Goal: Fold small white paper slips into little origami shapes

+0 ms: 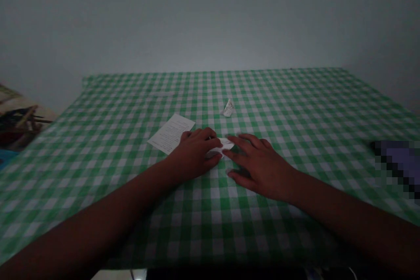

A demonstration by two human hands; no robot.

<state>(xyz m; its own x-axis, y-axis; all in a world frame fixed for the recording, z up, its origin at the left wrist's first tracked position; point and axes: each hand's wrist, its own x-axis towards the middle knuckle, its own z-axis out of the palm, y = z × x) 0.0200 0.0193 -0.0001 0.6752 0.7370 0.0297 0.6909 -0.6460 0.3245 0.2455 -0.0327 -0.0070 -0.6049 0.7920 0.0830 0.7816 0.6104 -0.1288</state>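
A small piece of folded white paper (216, 143) lies on the table between my hands. My left hand (197, 151) covers its left part, with the thumb and forefinger closed on it. My right hand (257, 162) rests at the paper's right side, fingers spread, the fingertips touching its edge. Beyond and to the left lies a flat white sheet with lines of print (172, 133), partly behind my left hand. Farther back stands a small folded paper piece (229, 108) with marks on it.
A green and white checked cloth (288, 109) covers the table, which meets a pale wall (210, 17) at the back. A dark-edged, pixelated object (400, 162) lies at the right. Off the table's left side are blurred items (21, 127).
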